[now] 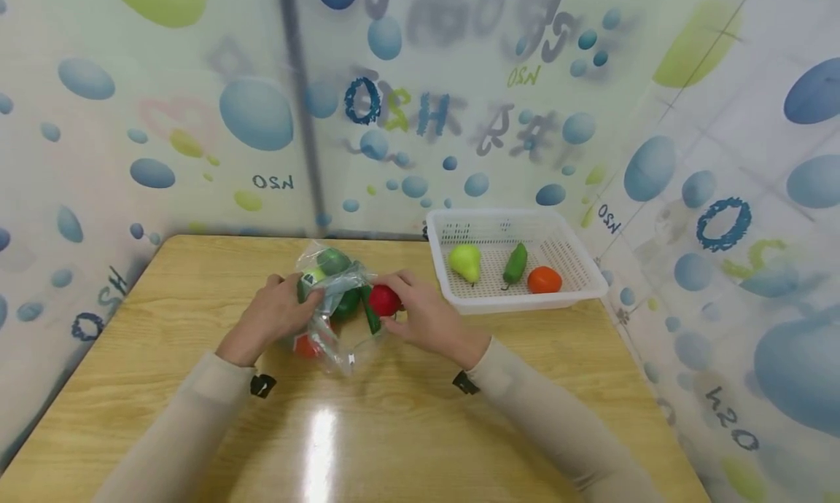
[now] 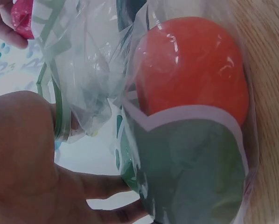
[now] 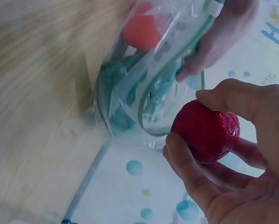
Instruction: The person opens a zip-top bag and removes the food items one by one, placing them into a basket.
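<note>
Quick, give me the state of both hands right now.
Left hand: closed, holding the zip-top plastic bag.
Right hand: closed, holding a round red fruit.

The bag (image 1: 332, 288) is on the table (image 1: 394, 437) to the left of the basket (image 1: 518, 303), and in the basket the pepper (image 1: 515, 264) lies between the pear (image 1: 465, 261) and the tomato (image 1: 545, 280).

White glare streaks the brightly lit table (image 1: 407, 445).

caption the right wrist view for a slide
Fingers of the right hand hold a round red item near a clear bag.
</note>
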Tool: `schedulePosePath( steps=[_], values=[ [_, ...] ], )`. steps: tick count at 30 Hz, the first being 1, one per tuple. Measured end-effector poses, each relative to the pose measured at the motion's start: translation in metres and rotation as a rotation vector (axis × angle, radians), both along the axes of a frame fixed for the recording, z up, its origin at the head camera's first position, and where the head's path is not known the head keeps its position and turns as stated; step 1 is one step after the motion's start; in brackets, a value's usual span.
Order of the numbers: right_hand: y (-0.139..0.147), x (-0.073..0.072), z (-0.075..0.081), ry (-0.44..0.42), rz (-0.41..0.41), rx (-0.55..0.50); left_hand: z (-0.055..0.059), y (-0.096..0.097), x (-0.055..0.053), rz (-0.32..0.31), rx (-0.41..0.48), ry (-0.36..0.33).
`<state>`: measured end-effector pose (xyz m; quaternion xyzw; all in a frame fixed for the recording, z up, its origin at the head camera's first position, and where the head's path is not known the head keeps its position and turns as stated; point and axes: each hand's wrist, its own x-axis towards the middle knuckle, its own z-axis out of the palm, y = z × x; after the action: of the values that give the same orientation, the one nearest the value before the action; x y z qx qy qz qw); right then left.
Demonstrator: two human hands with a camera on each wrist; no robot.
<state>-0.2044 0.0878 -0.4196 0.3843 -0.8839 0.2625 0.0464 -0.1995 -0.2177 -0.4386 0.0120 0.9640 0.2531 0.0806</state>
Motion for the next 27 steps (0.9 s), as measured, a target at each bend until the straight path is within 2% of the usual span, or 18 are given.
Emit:
schedulePosePath(
  steps=[9, 14, 21, 27],
  values=[
    [0.019, -0.007, 0.013, 0.012, -0.036, 0.004, 0.001, 0.000, 0.000, 0.006, -0.005, -0.026],
    [0.029, -0.011, 0.019, -0.009, -0.071, 0.020, 0.002, 0.001, 0.001, 0.014, -0.005, -0.041],
    [0.044, -0.016, 0.021, -0.004, -0.107, -0.007, 0.002, 0.002, 0.002, 0.010, 0.001, -0.038],
    [0.063, -0.027, 0.021, -0.001, -0.185, -0.010, 0.000, 0.001, 0.005, 0.004, 0.004, -0.031]
  ],
)
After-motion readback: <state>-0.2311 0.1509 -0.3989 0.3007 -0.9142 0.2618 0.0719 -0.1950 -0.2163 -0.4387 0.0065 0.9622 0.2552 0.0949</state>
